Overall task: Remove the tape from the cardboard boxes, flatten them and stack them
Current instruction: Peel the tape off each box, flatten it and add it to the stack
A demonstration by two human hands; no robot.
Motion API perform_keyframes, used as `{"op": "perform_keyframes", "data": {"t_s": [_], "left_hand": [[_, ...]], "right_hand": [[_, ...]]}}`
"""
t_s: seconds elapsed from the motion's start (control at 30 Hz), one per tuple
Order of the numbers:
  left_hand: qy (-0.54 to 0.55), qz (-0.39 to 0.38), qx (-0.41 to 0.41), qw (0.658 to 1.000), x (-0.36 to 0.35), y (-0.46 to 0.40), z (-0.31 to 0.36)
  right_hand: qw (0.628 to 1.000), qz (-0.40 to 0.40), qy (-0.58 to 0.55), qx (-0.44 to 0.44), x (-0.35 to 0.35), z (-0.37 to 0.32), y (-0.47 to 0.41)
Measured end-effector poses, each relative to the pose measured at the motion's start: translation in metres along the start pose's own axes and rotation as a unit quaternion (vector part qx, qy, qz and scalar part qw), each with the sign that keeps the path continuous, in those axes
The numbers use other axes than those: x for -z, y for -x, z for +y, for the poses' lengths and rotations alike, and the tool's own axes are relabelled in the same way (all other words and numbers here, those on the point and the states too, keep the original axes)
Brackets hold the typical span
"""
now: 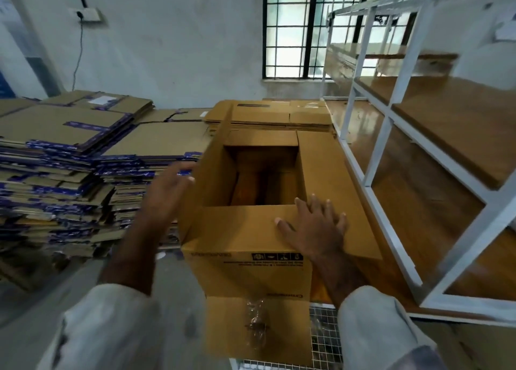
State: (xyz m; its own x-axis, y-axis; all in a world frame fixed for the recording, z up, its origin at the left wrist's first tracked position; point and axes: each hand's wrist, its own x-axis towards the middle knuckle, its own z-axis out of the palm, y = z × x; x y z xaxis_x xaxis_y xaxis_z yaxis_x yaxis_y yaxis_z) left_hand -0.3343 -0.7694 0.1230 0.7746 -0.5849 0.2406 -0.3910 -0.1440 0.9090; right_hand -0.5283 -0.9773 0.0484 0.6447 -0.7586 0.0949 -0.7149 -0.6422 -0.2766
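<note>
A tall brown cardboard box (245, 258) stands open in front of me, its top flaps spread and its inside hollow. My right hand (312, 224) lies flat with spread fingers on the near top flap, by the right flap. My left hand (167, 188) is blurred, fingers straight, at the box's left wall and holding nothing. A crumpled strip of clear tape (255, 322) hangs on the lower front flap. Flattened boxes lie in stacks (69, 160) to the left and behind (279, 118).
A white metal rack (391, 112) with wooden shelves stands close on the right. A wire-mesh surface (325, 339) shows under the box's near right corner. A barred window (301, 29) and a wall lie behind. Grey floor (55, 294) shows at lower left.
</note>
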Motion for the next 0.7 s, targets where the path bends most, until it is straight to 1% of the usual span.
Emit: {"op": "perform_keyframes", "data": {"t_s": [0.03,0.07,0.13,0.17,0.23,0.33,0.4,0.47,0.57,0.63,0.67,0.7], "left_hand": [[0.055,0.024,0.039,0.997,0.020,-0.001,-0.002],[0.086,0.056,0.080,0.991,0.038,-0.002,-0.011],[0.113,0.112,0.178,0.971,0.060,0.001,-0.038],[0.123,0.123,0.226,0.958,0.062,0.006,-0.053],[0.117,0.110,0.283,0.945,0.054,0.017,-0.082],[0.081,0.078,0.333,0.936,0.041,0.024,-0.106],[0.079,0.061,0.331,0.938,0.044,0.019,-0.106],[0.074,0.026,0.301,0.950,0.057,0.005,-0.101],[0.048,-0.012,0.268,0.962,0.072,-0.019,-0.082],[0.040,-0.026,0.243,0.969,0.075,-0.032,-0.069],[0.044,-0.028,0.231,0.972,0.075,-0.038,-0.064],[0.046,-0.033,0.218,0.974,0.075,-0.043,-0.059]], "right_hand": [[1.000,0.002,0.002,0.000,0.000,0.001,-0.001],[1.000,0.002,0.003,-0.001,0.000,0.002,-0.002],[1.000,-0.002,0.001,-0.003,0.001,0.005,-0.003],[1.000,-0.005,-0.002,-0.003,0.002,0.007,-0.003],[1.000,-0.011,-0.002,0.004,0.003,0.009,-0.001],[1.000,-0.019,0.005,0.001,0.006,0.007,0.001],[0.999,-0.033,0.016,0.000,0.010,0.004,0.000],[0.998,-0.047,0.026,0.013,0.017,-0.002,-0.007],[0.993,-0.092,0.033,0.060,0.027,-0.019,-0.024],[0.988,-0.123,0.052,0.075,0.031,-0.037,-0.032],[0.989,-0.111,0.056,0.076,0.035,-0.046,-0.033],[0.993,-0.071,0.048,0.077,0.040,-0.054,-0.031]]}}
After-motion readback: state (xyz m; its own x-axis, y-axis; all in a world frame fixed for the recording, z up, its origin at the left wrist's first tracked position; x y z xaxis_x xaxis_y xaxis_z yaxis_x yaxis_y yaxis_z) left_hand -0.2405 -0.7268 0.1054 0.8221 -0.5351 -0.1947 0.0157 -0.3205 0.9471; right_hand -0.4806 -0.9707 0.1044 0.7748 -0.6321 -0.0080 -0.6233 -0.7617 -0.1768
